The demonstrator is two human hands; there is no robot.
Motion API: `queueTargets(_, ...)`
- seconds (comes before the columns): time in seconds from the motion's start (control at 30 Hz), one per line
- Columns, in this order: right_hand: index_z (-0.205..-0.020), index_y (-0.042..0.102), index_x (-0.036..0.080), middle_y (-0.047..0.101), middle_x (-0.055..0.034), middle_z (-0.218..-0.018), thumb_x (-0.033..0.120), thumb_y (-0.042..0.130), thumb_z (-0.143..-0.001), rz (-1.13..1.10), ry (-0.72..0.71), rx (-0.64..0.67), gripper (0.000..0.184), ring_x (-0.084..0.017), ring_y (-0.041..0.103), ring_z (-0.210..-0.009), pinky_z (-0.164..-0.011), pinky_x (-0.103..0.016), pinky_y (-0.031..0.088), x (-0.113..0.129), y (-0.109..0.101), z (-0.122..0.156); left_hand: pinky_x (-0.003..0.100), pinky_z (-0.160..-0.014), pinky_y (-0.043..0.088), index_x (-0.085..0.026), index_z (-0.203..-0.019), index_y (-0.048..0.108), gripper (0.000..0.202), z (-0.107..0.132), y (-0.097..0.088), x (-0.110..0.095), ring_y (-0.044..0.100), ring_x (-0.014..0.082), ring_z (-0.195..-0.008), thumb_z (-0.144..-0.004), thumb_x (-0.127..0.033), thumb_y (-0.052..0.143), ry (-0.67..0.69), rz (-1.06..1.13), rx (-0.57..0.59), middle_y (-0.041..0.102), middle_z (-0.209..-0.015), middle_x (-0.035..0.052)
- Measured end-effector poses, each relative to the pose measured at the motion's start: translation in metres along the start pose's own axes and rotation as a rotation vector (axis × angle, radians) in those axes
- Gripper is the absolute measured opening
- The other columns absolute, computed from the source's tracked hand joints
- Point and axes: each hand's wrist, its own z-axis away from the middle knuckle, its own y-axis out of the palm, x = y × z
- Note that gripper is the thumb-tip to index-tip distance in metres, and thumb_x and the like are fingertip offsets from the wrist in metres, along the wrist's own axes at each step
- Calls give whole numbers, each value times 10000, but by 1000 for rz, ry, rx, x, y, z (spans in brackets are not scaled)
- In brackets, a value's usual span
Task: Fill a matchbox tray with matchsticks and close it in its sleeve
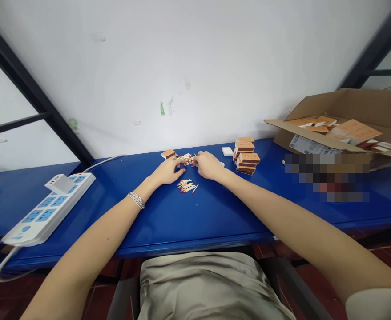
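Both my hands rest on a blue table (188, 218), close together near its far edge. My left hand (167, 171) and my right hand (208, 165) have their fingers curled around a small bundle of matchsticks (187, 158) held between them. A loose pile of red-tipped matchsticks (186, 186) lies on the table just in front of the hands. One orange matchbox (169, 154) sits just behind my left hand. My left wrist wears a silver bracelet (136, 200).
Stacks of orange matchboxes (246, 154) stand to the right of my hands, with a small white box (227, 151) behind them. An open cardboard carton (345, 129) holding more matchboxes sits at far right. A white and blue power strip (48, 209) lies at left.
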Motion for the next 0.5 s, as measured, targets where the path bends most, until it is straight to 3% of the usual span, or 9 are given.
queueTargets(0.2,-907,656,165,617,-135,-1051,107,500,-816,-36,-123,54,190,-276,542,-1006,-828,-364,372,14,-6,7,346,-778,447,-205,-1110,649,299,0,1,2,542,218,-867,-872,-275,481,39,-18,22,571,-847,68)
queueTargets(0.5,-901,633,171,688,-71,-957,27,501,-756,-134,-163,82,242,-223,583,-959,-795,-309,319,15,-11,8,313,-687,450,-179,-880,635,167,-1,6,5,544,173,-731,-828,-298,530,-82,-21,-68,563,-866,59)
